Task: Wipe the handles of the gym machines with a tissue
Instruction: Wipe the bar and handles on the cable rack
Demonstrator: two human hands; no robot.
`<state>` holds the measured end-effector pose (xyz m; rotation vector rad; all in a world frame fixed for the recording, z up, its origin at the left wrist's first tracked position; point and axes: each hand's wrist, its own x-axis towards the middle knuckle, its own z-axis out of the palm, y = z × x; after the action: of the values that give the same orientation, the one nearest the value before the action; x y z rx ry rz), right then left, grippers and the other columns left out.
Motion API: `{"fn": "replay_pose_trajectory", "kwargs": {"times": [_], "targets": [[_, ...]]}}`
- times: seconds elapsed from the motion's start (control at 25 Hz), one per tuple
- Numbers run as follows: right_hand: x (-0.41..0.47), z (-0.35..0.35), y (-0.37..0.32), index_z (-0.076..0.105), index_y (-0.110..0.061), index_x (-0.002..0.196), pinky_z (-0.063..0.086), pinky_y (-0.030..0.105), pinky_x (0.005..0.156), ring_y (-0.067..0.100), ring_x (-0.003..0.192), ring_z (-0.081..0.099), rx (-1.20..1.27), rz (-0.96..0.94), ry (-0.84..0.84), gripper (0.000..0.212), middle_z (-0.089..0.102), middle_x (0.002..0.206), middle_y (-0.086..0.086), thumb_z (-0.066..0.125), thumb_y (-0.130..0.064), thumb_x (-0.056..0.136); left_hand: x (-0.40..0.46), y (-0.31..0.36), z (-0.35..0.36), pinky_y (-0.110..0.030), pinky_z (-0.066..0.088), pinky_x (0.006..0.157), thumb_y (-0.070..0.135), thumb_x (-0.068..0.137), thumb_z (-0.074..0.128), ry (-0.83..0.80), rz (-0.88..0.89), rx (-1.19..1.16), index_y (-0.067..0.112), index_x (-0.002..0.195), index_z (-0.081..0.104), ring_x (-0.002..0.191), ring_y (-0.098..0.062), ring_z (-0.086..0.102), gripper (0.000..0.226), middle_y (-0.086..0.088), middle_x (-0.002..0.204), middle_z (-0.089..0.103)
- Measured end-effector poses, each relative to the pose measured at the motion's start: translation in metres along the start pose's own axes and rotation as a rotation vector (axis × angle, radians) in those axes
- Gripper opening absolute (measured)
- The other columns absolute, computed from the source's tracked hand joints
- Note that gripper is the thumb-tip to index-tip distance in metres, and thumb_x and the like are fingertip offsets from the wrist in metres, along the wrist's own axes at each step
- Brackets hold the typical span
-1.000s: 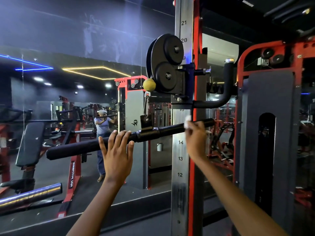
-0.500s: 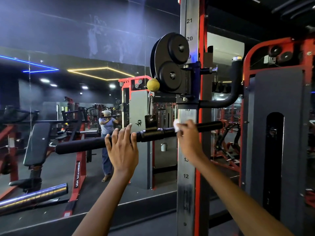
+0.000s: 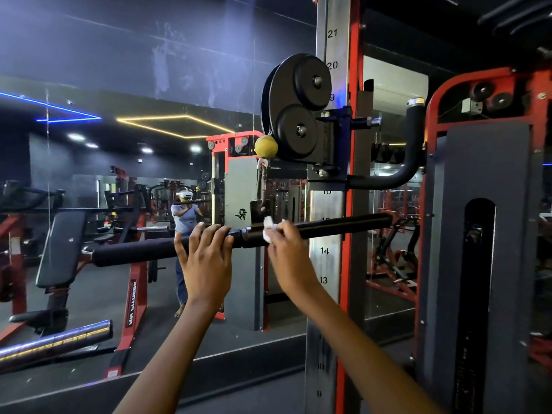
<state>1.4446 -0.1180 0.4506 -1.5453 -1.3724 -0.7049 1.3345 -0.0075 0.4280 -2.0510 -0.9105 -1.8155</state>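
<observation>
The tissue (image 3: 268, 227) is mostly hidden under the right hand (image 3: 288, 258); only a crumpled white corner shows, pinched against the bar handle (image 3: 328, 227) near its middle clip. The left hand (image 3: 206, 258) curls its fingers over the bar's padded left sleeve. The bar is black, slightly tilted, hanging below a yellow ball (image 3: 265, 147) and 2 black pulleys (image 3: 298, 106). The upright post (image 3: 331, 264) partly covers its numbers.

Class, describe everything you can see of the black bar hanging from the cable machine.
The bar is long, black, matt-padded at both ends, with a bare glossy middle section. It hangs nearly level, its left end lower, from a clip under a yellow ball. The left hand holds it; the right hand presses a white tissue against its middle.
</observation>
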Motion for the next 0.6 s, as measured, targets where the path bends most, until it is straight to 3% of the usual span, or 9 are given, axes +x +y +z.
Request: {"fn": "replay_pose_trajectory", "kwargs": {"times": [0.04, 0.12, 0.2, 0.28, 0.36, 0.4, 0.48, 0.52, 0.6], "targets": [[0.003, -0.005, 0.011, 0.055, -0.003, 0.113, 0.041, 0.034, 0.089, 0.018, 0.097, 0.046, -0.034, -0.05, 0.038, 0.025, 0.047, 0.112, 0.009, 0.038, -0.008, 0.095, 0.0, -0.002, 0.0, -0.038, -0.006, 0.117, 0.038, 0.099, 0.034, -0.01, 0.003, -0.01, 0.018, 0.115, 0.067, 0.126, -0.026, 0.046, 0.042, -0.001, 0.118, 0.064], [0.006, -0.029, 0.037, 0.054, -0.005, 0.111, 0.039, 0.019, 0.083, 0.002, 0.085, 0.044, -0.013, 0.014, 0.142, 0.025, 0.046, 0.106, 0.0, 0.035, -0.013, 0.097, 0.001, -0.004, 0.0, -0.037, -0.008, 0.117, 0.039, 0.099, 0.033, -0.033, 0.006, -0.023, 0.018, 0.116, 0.066, 0.126, -0.025, 0.046, 0.043, -0.001, 0.119, 0.063], [0.012, -0.062, 0.069, 0.056, -0.005, 0.105, 0.043, 0.012, 0.07, -0.003, 0.068, 0.047, 0.014, 0.232, 0.338, 0.018, 0.05, 0.099, -0.001, 0.04, -0.011, 0.097, 0.001, -0.005, 0.001, -0.039, -0.007, 0.117, 0.04, 0.099, 0.032, -0.044, 0.007, -0.036, 0.018, 0.115, 0.066, 0.126, -0.025, 0.046, 0.044, -0.001, 0.118, 0.063], [0.018, -0.088, 0.087, 0.057, 0.0, 0.103, 0.04, 0.004, 0.068, 0.0, 0.063, 0.044, 0.023, 0.44, 0.45, 0.016, 0.049, 0.099, 0.004, 0.045, -0.006, 0.096, 0.001, -0.003, 0.002, -0.04, -0.005, 0.117, 0.039, 0.098, 0.032, -0.046, 0.006, -0.046, 0.019, 0.115, 0.066, 0.126, -0.026, 0.047, 0.043, -0.001, 0.118, 0.063], [0.021, -0.074, 0.073, 0.056, 0.003, 0.107, 0.03, -0.006, 0.067, 0.004, 0.072, 0.04, 0.011, 0.452, 0.386, 0.018, 0.045, 0.101, 0.004, 0.044, -0.004, 0.094, 0.0, -0.001, 0.002, -0.039, -0.006, 0.117, 0.038, 0.098, 0.033, -0.034, 0.004, -0.046, 0.018, 0.114, 0.066, 0.124, -0.025, 0.047, 0.042, -0.001, 0.116, 0.064], [0.019, -0.057, 0.054, 0.054, 0.002, 0.109, 0.029, -0.007, 0.067, 0.003, 0.078, 0.039, 0.058, 0.402, 0.274, 0.021, 0.043, 0.102, 0.001, 0.043, -0.006, 0.095, 0.0, 0.0, 0.002, -0.039, -0.006, 0.117, 0.038, 0.098, 0.033, -0.027, 0.003, -0.044, 0.018, 0.113, 0.067, 0.124, -0.025, 0.047, 0.041, -0.001, 0.116, 0.064], [0.009, -0.022, 0.021, 0.051, -0.005, 0.113, 0.029, -0.001, 0.067, -0.002, 0.084, 0.037, 0.102, 0.172, 0.042, 0.025, 0.039, 0.103, -0.007, 0.036, -0.019, 0.098, 0.0, -0.001, 0.002, -0.038, -0.008, 0.117, 0.038, 0.098, 0.034, -0.026, 0.0, -0.045, 0.018, 0.113, 0.067, 0.124, -0.025, 0.047, 0.041, 0.0, 0.116, 0.064], [0.004, -0.014, 0.017, 0.05, -0.011, 0.113, 0.03, 0.003, 0.066, 0.0, 0.085, 0.039, 0.063, 0.046, -0.002, 0.028, 0.04, 0.102, -0.011, 0.033, -0.028, 0.099, 0.0, -0.002, 0.001, -0.038, -0.009, 0.117, 0.038, 0.098, 0.035, -0.031, -0.001, -0.045, 0.018, 0.113, 0.067, 0.124, -0.025, 0.047, 0.041, 0.0, 0.116, 0.064], [0.007, -0.028, 0.03, 0.051, -0.016, 0.108, 0.036, 0.006, 0.06, 0.001, 0.073, 0.045, -0.007, 0.015, 0.077, 0.026, 0.047, 0.097, -0.011, 0.034, -0.034, 0.099, 0.0, -0.005, 0.0, -0.038, -0.01, 0.117, 0.039, 0.098, 0.033, -0.055, 0.008, -0.048, 0.018, 0.115, 0.066, 0.125, -0.025, 0.048, 0.043, 0.0, 0.117, 0.064]]}}
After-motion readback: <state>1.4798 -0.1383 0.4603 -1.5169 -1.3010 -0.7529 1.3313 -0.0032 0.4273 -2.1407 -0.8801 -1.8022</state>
